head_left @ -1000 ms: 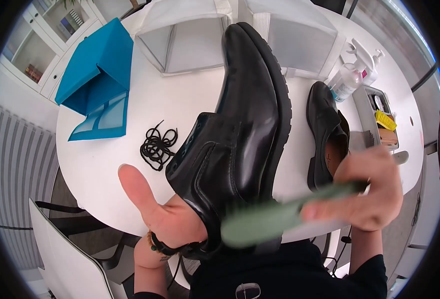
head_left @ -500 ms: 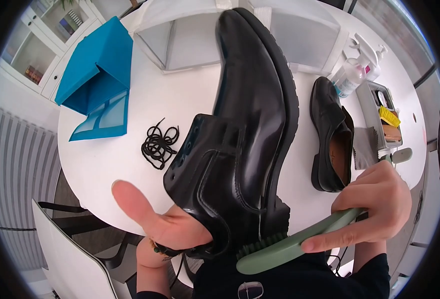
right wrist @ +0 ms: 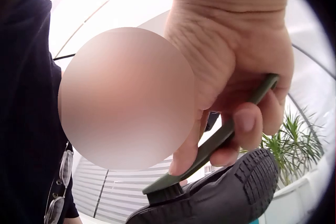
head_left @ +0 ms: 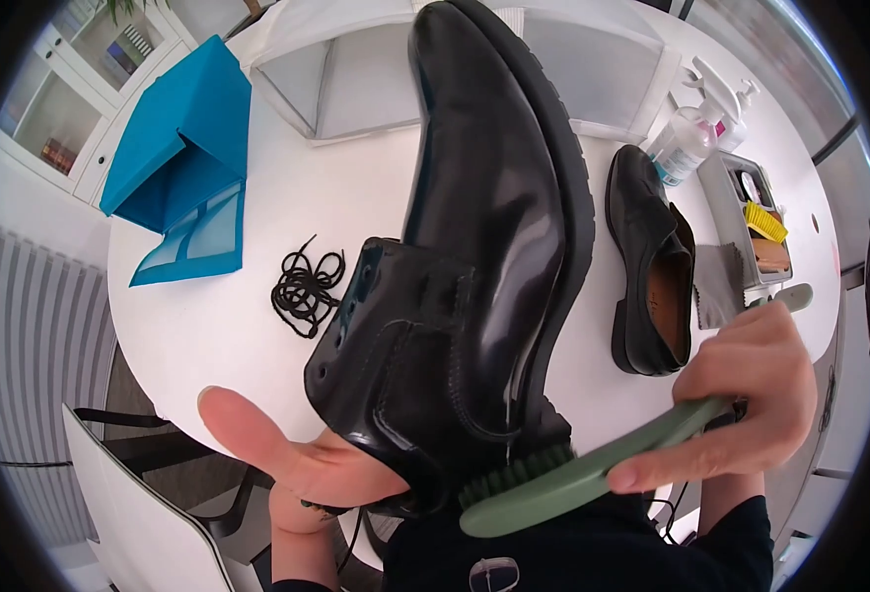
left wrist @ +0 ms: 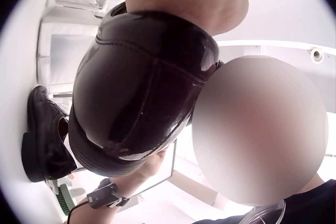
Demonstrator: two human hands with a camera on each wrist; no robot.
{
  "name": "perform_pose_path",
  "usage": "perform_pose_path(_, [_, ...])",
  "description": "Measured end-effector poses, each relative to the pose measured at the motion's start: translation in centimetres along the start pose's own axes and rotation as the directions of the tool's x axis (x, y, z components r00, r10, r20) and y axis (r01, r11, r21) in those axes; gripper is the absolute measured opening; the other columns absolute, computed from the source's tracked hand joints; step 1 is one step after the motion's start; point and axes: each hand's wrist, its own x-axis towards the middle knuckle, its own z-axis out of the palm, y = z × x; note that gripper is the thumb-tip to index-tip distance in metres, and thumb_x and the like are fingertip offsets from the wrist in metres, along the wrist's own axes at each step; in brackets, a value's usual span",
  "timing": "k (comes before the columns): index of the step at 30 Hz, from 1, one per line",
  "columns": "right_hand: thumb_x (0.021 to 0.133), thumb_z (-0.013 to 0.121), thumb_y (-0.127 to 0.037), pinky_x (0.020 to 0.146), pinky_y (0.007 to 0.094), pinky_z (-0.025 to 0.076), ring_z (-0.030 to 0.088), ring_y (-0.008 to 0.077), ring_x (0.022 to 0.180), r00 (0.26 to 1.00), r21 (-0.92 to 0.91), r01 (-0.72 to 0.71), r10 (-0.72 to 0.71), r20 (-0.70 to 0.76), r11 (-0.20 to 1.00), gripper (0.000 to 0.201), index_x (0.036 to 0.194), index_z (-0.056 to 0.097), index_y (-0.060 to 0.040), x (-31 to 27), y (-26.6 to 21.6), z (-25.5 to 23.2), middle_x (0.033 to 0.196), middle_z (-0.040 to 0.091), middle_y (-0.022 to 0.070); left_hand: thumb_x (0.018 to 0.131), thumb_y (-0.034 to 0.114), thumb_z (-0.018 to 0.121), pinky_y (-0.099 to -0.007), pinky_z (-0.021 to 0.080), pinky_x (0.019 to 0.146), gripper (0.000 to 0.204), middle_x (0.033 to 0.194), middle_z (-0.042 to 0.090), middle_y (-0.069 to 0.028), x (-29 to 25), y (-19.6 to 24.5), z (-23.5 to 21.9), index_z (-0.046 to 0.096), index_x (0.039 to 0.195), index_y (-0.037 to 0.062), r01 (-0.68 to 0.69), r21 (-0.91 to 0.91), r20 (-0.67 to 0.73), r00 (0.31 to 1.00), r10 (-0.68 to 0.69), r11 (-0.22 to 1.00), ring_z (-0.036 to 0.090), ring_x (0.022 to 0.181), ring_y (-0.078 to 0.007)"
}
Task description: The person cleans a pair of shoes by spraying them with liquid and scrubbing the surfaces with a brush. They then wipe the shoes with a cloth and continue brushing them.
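A large glossy black leather shoe [head_left: 484, 187] is held up over the table, toe pointing away, its laces out. My left hand [head_left: 341, 472] is inside its opening, thumb stretched out to the side; the other fingers are hidden in the shoe. My right hand [head_left: 751, 395] grips the handle of a green shoe brush [head_left: 573, 483]. In the head view, its dark bristles [head_left: 514, 474] lie along the heel end of the shoe. The right wrist view shows the brush [right wrist: 210, 142] bristles down at the shoe [right wrist: 226, 195], fingers wrapped around the handle.
A second black shoe [head_left: 652, 257] stands on the right of the white table [head_left: 208, 345], beside a grey cloth [head_left: 719, 286]. Near it are a spray bottle [head_left: 687, 143] and a tray [head_left: 716, 192] holding a yellow brush [head_left: 765, 223]. Black laces [head_left: 307, 286] and a blue box [head_left: 183, 148] lie left.
The right hand swept the brush down towards the body, then slightly back up along the heel. The held shoe has shifted a little left and nearer the camera.
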Motion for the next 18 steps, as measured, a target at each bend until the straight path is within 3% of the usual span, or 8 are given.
perform_pose_path(5, [0.073, 0.079, -0.046, 0.04, 0.0199, 0.025, 0.041, 0.0036, 0.039, 0.944, -0.104, -0.127, 0.088, -0.318, 0.986, 0.024, 0.095, 0.084, -0.0369, -0.3, -0.1, 1.1, 0.058, 0.046, -0.0064, 0.078, 0.086, 0.051, -0.0353, 0.035, 0.114, 0.112, 0.15, 0.045, -0.0074, -1.9, 4.6, 0.1, 0.034, 0.155, 0.0053, 0.027, 0.335, 0.029, 0.999, -0.039, 0.942, 0.043, 0.133, -0.023])
perform_pose_path(6, [0.073, 0.079, -0.046, 0.04, 0.0199, 0.025, 0.041, 0.0036, 0.039, 0.944, -0.105, -0.128, 0.089, -0.317, 0.986, 0.024, 0.095, 0.084, -0.0369, -0.4, 0.0, 0.6, 0.058, 0.046, -0.0064, 0.078, 0.088, 0.049, -0.0365, 0.034, 0.115, 0.114, 0.152, 0.043, -0.008, -1.8, 4.8, 0.0, 0.033, 0.155, 0.0056, 0.032, 0.398, 0.032, 0.998, -0.048, 0.917, 0.042, 0.135, -0.024])
perform_pose_path(8, [0.076, 0.078, -0.045, 0.04, 0.0211, 0.023, 0.039, 0.0037, 0.039, 0.998, -0.018, -0.057, 0.056, -0.04, 0.998, 0.02, 0.093, 0.084, -0.0372, -0.6, 0.1, -0.9, 0.058, 0.047, -0.0062, 0.077, 0.091, 0.045, -0.039, 0.033, 0.118, 0.118, 0.155, 0.04, -0.0092, -3.3, 6.4, -0.4, 0.029, 0.157, 0.0062, 0.043, 0.519, 0.034, 0.997, -0.071, 0.854, 0.04, 0.139, -0.026])
perform_pose_path(9, [0.076, 0.078, -0.045, 0.04, 0.0211, 0.023, 0.039, 0.0037, 0.039, 0.997, -0.018, -0.059, 0.058, -0.041, 0.998, 0.02, 0.093, 0.084, -0.0372, -0.6, 0.0, -0.3, 0.058, 0.047, -0.0062, 0.077, 0.093, 0.043, -0.0403, 0.032, 0.119, 0.12, 0.157, 0.039, -0.0098, -3.5, 6.6, -0.5, 0.028, 0.158, 0.0065, 0.048, 0.577, 0.034, 0.996, -0.083, 0.815, 0.039, 0.141, -0.027])
perform_pose_path(11, [0.079, 0.075, -0.045, 0.04, 0.0218, 0.022, 0.037, 0.0034, 0.039, 0.87, -0.159, -0.216, 0.116, -0.479, 0.963, 0.016, 0.091, 0.084, -0.0375, -0.6, -0.2, 1.5, 0.058, 0.047, -0.0062, 0.076, 0.096, 0.04, -0.0427, 0.03, 0.122, 0.123, 0.16, 0.036, -0.0109, -3.7, 6.9, -0.8, 0.024, 0.16, 0.0072, 0.055, 0.685, 0.032, 0.994, -0.105, 0.726, 0.036, 0.145, -0.029])
perform_pose_path(13, [0.082, 0.072, -0.045, 0.04, 0.0211, 0.022, 0.036, 0.0042, 0.038, 0.896, -0.263, -0.215, 0.082, -0.437, 0.94, 0.015, 0.088, 0.084, -0.0374, -0.5, -0.2, 0.6, 0.057, 0.047, -0.0062, 0.076, 0.098, 0.038, -0.044, 0.03, 0.123, 0.125, 0.161, 0.034, -0.0115, -3.6, 7.4, -1.5, 0.023, 0.161, 0.0075, 0.058, 0.735, 0.029, 0.993, -0.118, 0.676, 0.035, 0.148, -0.03])
perform_pose_path(15, [0.081, 0.072, -0.045, 0.044, 0.0238, 0.023, 0.037, 0.0065, 0.04, 0.933, -0.105, -0.183, 0.139, -0.332, 0.978, 0.015, 0.086, 0.084, -0.0367, -0.9, -0.4, 0.7, 0.059, 0.047, -0.0055, 0.075, 0.098, 0.037, -0.0442, 0.029, 0.123, 0.126, 0.161, 0.034, -0.0115, -3.2, 7.2, -1.4, 0.023, 0.161, 0.0076, 0.072, 0.722, 0.032, 0.99, -0.137, 0.688, 0.035, 0.148, -0.0301])
perform_pose_path(18, [0.079, 0.072, -0.047, 0.043, 0.0238, 0.023, 0.037, 0.005, 0.04, 0.91, -0.115, -0.194, 0.135, -0.393, 0.974, 0.018, 0.088, 0.084, -0.0368, -0.7, -0.6, 1.0, 0.059, 0.047, -0.0065, 0.075, 0.098, 0.037, -0.0444, 0.029, 0.123, 0.126, 0.162, 0.034, -0.0115, -2.8, 7.0, -1.3, 0.022, 0.161, 0.0077, 0.098, 0.704, 0.032, 0.985, -0.169, 0.704, 0.035, 0.148, -0.0302])
